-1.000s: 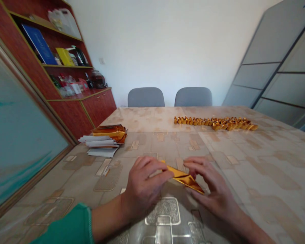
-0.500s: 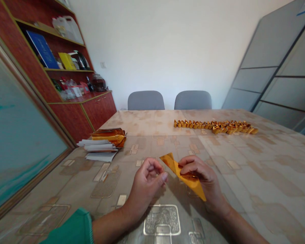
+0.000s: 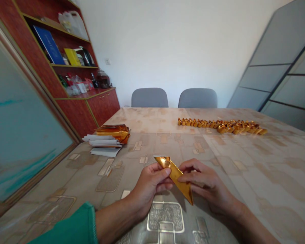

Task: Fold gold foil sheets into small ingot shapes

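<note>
A folded piece of gold paper [image 3: 179, 179] is held between both hands above the near part of the table, slanting from upper left to lower right, with pointed ends. My left hand [image 3: 152, 181] pinches its upper left part, the thumb on top and the other fingers behind. On its right side, my right hand [image 3: 205, 179] grips the paper's edge with thumb and fingers; some fingertips are hidden behind the paper.
A stack of gold and white paper sheets [image 3: 105, 145] lies at the left of the patterned table [image 3: 152, 135]. Several folded gold pieces [image 3: 239, 127] stand in rows at the back right. Two grey chairs [image 3: 149, 97] are behind the table, with a red cabinet [image 3: 104, 103] at the left.
My left hand has moved onto the gold paper and taken hold of it. The paper has turned and looks narrower, its upper end folded over. The view has shifted slightly.
</note>
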A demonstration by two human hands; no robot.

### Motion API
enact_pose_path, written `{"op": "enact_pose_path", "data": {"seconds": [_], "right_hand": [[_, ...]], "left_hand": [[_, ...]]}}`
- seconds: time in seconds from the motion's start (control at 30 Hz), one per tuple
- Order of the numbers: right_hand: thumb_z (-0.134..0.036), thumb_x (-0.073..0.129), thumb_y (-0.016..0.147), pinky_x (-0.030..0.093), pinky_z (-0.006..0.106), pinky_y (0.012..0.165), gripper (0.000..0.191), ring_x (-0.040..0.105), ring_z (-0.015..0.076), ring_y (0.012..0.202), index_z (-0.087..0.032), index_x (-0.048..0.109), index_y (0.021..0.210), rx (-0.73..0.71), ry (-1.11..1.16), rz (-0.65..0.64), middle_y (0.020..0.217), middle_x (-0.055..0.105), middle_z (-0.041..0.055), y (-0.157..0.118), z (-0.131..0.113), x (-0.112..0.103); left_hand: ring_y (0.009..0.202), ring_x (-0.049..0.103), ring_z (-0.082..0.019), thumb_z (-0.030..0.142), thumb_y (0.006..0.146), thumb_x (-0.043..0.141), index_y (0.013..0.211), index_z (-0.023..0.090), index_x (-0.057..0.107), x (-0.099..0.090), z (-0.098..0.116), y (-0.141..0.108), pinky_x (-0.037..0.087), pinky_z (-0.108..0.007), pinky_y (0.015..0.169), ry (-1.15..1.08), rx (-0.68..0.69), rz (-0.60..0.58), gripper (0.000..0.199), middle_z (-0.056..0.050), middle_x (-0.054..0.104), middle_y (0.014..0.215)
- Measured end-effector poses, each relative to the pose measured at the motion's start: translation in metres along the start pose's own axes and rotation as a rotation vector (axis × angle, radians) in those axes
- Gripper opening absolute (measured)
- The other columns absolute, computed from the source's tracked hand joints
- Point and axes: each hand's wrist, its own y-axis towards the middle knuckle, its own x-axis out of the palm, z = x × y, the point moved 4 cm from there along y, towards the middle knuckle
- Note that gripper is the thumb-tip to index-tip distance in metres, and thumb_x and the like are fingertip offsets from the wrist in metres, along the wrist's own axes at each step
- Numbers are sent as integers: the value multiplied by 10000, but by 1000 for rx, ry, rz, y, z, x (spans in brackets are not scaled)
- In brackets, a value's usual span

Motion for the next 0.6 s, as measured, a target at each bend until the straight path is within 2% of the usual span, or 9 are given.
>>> {"op": "enact_pose_path", "data": {"seconds": [0.1,0.3,0.43,0.53,0.6], "right_hand": [[-324,650,962,554,313,772,197,641,173,924,-338,736,1139,56,71,-61,1015,641,34,-2,5,-3],[-394,630,971,501,304,743,180,597,164,855,-318,768,1058,91,96,-72,906,595,18,-2,8,-7],[-392,637,963,452,278,691,223,568,153,785,-226,713,836,238,174,-2,835,580,6,2,10,0],[-393,671,931,427,263,642,220,536,144,719,-204,651,821,384,288,77,780,576,-7,2,15,7],[-404,693,910,407,254,609,235,513,140,690,-202,636,806,431,328,109,755,566,-14,1,17,10]], "left_hand": [[603,680,-103,310,666,918,856,103,711,-2,0,1,572,-166,556,33,9,6,349,-49,736,756],[594,683,-103,325,638,934,840,88,696,-4,-3,2,576,-175,577,51,-28,33,391,-83,752,789],[589,684,-114,347,658,920,864,96,706,-3,-3,0,560,-187,565,109,27,16,389,-84,753,799],[613,692,-125,355,679,905,884,99,716,-3,-3,-1,557,-200,582,141,53,5,379,-87,755,818],[610,685,-118,356,685,902,891,98,717,-3,-3,-2,556,-202,594,143,52,6,379,-83,752,819]]}}
